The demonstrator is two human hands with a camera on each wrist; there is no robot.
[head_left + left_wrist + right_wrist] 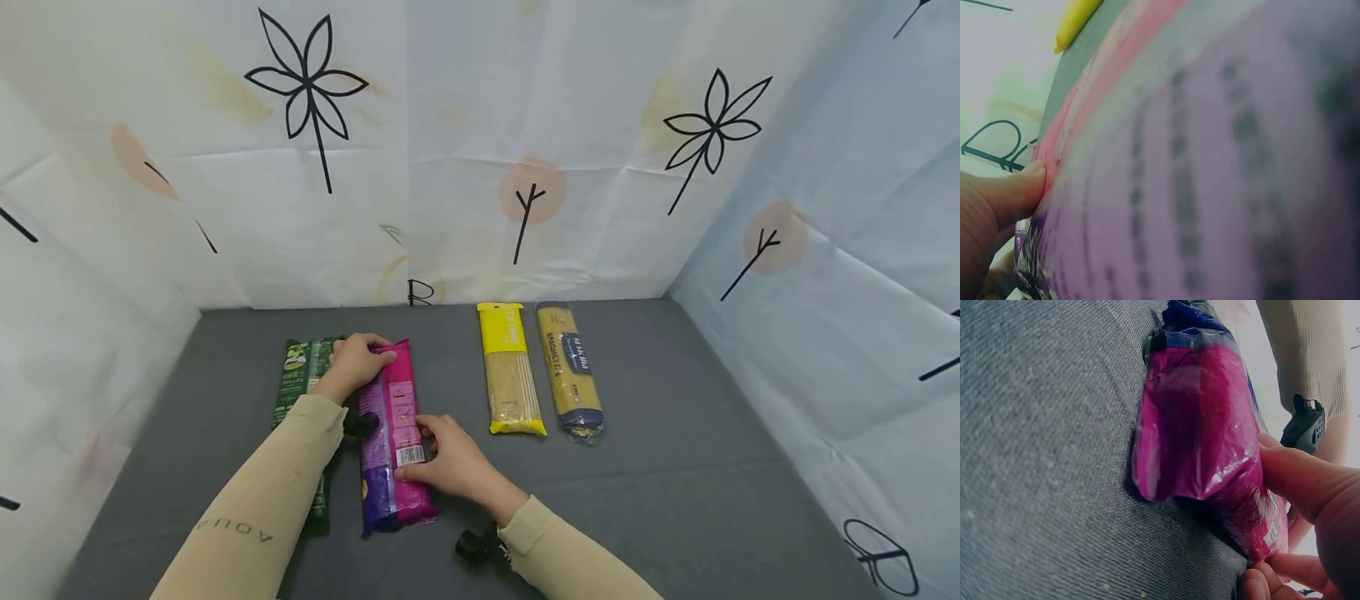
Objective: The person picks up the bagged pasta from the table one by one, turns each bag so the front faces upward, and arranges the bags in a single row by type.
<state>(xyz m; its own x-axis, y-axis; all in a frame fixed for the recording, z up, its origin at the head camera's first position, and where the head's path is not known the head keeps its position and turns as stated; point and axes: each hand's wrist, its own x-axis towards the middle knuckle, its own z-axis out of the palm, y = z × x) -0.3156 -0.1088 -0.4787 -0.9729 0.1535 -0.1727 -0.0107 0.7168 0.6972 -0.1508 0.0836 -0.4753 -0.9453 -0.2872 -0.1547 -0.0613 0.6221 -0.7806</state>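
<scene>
A pink and purple plastic packet with a barcode lies lengthwise on the grey cloth. At its far end, my left hand grips the edge, thumb on the pink side in the left wrist view. My right hand holds the packet's right edge near the barcode. Seen from the right wrist, the thumb presses the upper face while the other fingers curl at the lower edge. Partly hidden under my left arm is a green packet, just left of the pink one.
Farther right lie a yellow-topped pack of pale noodles and a spaghetti pack with a blue label, side by side. The grey cloth covers the table, and patterned white curtains stand behind and at both sides.
</scene>
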